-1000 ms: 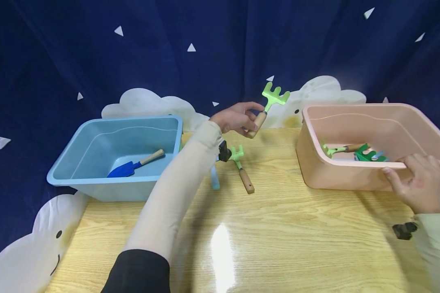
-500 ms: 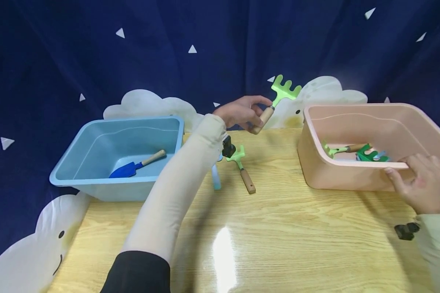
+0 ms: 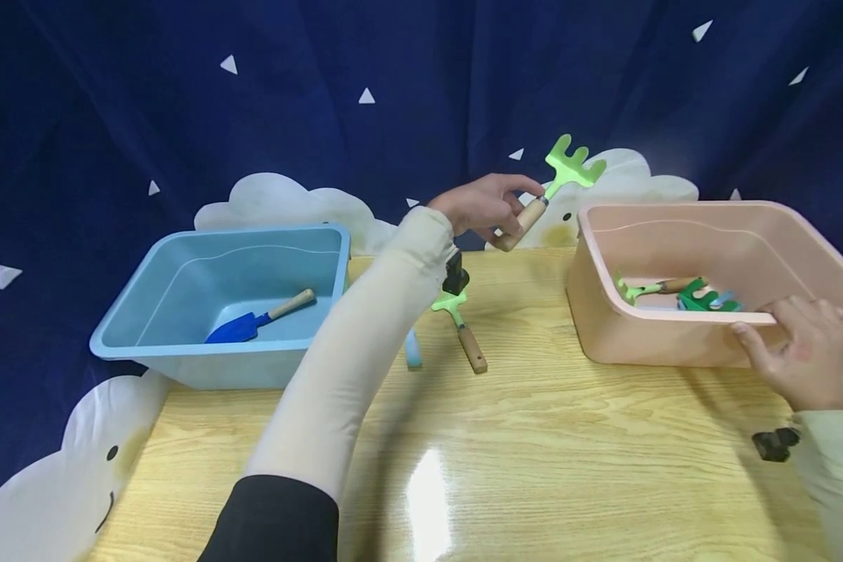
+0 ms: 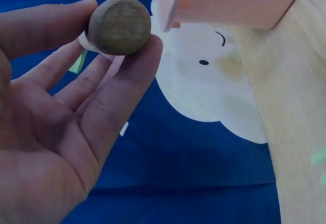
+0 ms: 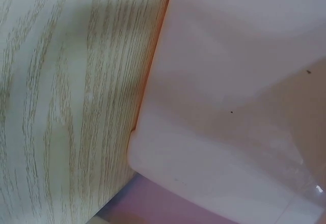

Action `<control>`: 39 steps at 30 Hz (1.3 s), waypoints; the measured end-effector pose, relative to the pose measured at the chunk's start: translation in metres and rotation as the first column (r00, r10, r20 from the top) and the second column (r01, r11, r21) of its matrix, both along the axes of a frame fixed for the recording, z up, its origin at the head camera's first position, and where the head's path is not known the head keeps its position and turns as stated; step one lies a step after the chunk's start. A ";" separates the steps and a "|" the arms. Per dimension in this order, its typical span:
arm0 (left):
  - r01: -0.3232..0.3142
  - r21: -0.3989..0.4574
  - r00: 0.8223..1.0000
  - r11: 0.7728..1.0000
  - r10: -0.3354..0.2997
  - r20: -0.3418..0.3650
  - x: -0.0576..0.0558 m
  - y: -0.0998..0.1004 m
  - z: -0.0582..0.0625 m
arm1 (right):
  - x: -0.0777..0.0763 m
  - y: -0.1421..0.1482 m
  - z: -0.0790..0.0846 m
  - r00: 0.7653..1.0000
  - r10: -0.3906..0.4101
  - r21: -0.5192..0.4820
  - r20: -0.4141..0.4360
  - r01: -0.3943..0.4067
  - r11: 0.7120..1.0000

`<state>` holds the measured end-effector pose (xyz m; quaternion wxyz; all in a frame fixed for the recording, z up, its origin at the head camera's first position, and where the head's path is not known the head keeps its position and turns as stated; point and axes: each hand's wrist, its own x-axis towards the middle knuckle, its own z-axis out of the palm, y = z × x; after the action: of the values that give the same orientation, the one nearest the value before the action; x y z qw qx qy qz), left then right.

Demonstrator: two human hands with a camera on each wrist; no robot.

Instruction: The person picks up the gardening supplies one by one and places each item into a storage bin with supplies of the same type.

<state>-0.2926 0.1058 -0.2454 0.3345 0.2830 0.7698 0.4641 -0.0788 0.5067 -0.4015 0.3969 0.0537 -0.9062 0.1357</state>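
Note:
My left hand [image 3: 488, 204] pinches the wooden handle of a light green hand rake [image 3: 572, 168], held up in the air left of the pink bin, tines pointing up and right. From the left wrist, the round handle end [image 4: 121, 25] shows between thumb and forefinger. With fingers over the front rim and thumb outside, my right hand [image 3: 811, 351] grips the pink bin [image 3: 646, 339]. Inside that bin lie a light green hand rake [image 3: 677, 286] and a dark green rake head [image 3: 702, 300] with a light blue piece.
A blue bin [image 3: 218, 371] stands at the left, holding a blue trowel [image 3: 235, 329]. Between the bins, another light green hand rake [image 3: 472, 347] and a light blue handle [image 3: 412, 350] lie on the wooden table [image 3: 548, 453], partly under my left forearm. A dark blue curtain [image 3: 421, 47] hangs behind.
My left hand has moved right and slightly up with the hand rake, closer to the pink bin. The right hand has stayed on the bin's rim.

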 end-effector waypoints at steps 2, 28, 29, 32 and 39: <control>0.000 -0.002 1.000 1.000 0.000 0.004 0.001 0.005 0.002 | 0.000 0.000 -0.001 1.000 0.000 -0.003 -0.001 0.000 1.000; 0.062 0.034 0.997 0.997 -0.063 0.045 0.027 0.077 -0.002 | 0.008 -0.004 0.000 0.999 -0.018 -0.032 0.039 0.019 0.999; 0.069 0.040 0.996 0.997 -0.070 0.046 0.029 0.081 -0.004 | 0.008 -0.004 0.000 0.999 -0.012 -0.035 0.030 0.013 0.999; 0.092 0.070 0.994 0.993 -0.096 0.054 0.035 0.090 -0.007 | 0.008 -0.005 0.000 1.000 -0.017 -0.033 0.023 0.018 0.999; 0.129 0.076 0.990 0.989 -0.133 0.041 0.041 0.099 -0.013 | 0.005 -0.008 -0.002 1.000 -0.004 -0.024 0.003 0.004 1.000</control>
<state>-0.2519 0.2046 -0.2583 0.3714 0.3342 0.7241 0.4755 -0.0742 0.4985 -0.4036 0.3967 0.0470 -0.9051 0.1456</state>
